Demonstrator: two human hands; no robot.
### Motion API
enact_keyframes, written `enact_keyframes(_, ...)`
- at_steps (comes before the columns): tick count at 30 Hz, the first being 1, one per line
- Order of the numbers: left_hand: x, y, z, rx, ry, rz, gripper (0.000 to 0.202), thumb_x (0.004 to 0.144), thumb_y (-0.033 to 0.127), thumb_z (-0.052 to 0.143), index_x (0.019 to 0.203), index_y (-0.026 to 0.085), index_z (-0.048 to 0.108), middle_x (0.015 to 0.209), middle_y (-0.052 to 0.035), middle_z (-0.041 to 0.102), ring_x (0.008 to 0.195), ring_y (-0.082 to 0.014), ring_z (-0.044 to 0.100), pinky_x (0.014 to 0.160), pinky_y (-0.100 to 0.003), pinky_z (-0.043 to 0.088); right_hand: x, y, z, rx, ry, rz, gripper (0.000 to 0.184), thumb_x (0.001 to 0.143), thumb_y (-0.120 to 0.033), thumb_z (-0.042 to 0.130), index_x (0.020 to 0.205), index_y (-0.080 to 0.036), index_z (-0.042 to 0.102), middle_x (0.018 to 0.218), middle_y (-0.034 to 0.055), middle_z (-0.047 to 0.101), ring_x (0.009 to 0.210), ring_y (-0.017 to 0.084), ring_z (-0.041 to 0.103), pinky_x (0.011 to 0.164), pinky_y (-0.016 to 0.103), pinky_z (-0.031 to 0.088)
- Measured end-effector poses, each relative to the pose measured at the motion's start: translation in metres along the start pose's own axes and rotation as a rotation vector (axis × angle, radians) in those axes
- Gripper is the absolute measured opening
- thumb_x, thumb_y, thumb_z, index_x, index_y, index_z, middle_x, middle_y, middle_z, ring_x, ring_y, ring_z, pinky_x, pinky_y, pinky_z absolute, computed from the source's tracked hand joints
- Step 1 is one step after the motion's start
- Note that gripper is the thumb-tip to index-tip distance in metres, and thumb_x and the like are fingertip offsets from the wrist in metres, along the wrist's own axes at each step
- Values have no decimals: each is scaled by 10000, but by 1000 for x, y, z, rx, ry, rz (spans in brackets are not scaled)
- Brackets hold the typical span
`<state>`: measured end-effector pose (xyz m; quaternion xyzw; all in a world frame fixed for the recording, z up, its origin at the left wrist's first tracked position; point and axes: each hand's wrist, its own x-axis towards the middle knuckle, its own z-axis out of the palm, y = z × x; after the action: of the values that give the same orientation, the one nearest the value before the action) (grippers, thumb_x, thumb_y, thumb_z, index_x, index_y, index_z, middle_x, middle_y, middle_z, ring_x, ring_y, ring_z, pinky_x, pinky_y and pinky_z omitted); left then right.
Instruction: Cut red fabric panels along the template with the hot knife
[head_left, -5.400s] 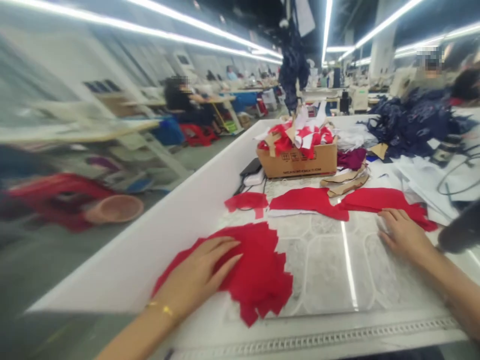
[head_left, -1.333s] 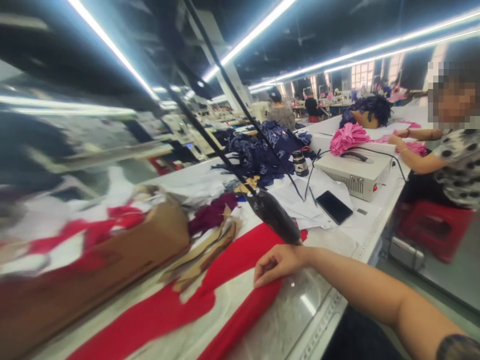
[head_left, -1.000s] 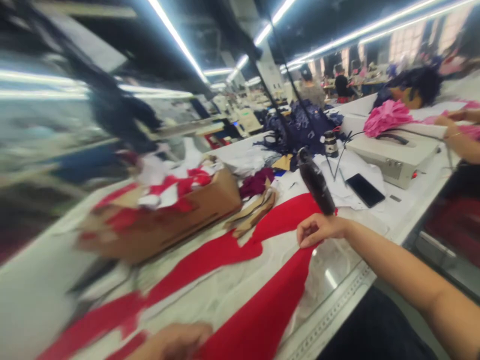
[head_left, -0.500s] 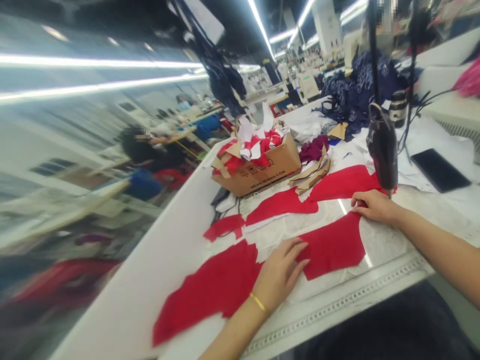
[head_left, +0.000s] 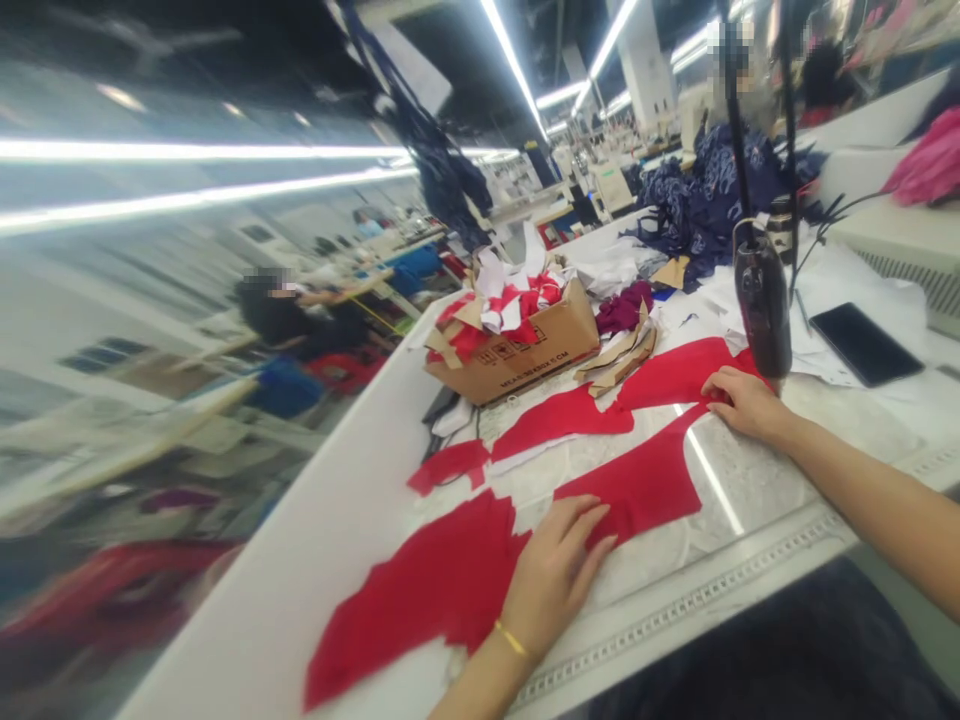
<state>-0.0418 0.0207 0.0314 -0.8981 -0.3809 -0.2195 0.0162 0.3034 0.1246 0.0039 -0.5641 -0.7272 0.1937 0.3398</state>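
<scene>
Bare hands, 2: left hand (head_left: 555, 585), palm down, left fingers (head_left: 581, 535) loosely spread; right hand (head_left: 746, 405), palm down, right fingers (head_left: 720, 385) slightly curled; right forearm (head_left: 870, 500) extended.

The head-worn camera is looking forward and down from the person's head, rolling sideways so that the long white-walled cutting table (head_left: 300, 560) is running diagonally across the frame. It is viewing the left hand (head_left: 555, 590), the right hand (head_left: 746, 405) and the flat red fabric pieces (head_left: 637, 490) from close above, while looking past the brown cardboard box (head_left: 510, 345) toward the distant white strip ceiling lights (head_left: 517, 70).
</scene>
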Motion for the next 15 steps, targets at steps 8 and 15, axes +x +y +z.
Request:
enact_keyframes(8,41,54,38,-121,53,128,177,1032,264,531,1074,188,685,993,-108,700,922,-255,673,860,-421,605,1,-1,-3,-17,3,0,90,837,-122,638,854,-199,682,891,36,662,777,170,626,777,314,483)
enact_keyframes(15,59,52,43,-387,22,-84,202,1016,191,525,874,181,668,901,-67,657,853,-185,655,764,-295,578,1,-3,-5,6,-21,7,83,843,-125,642,866,-197,678,913,35,680,795,170,643,771,310,485)
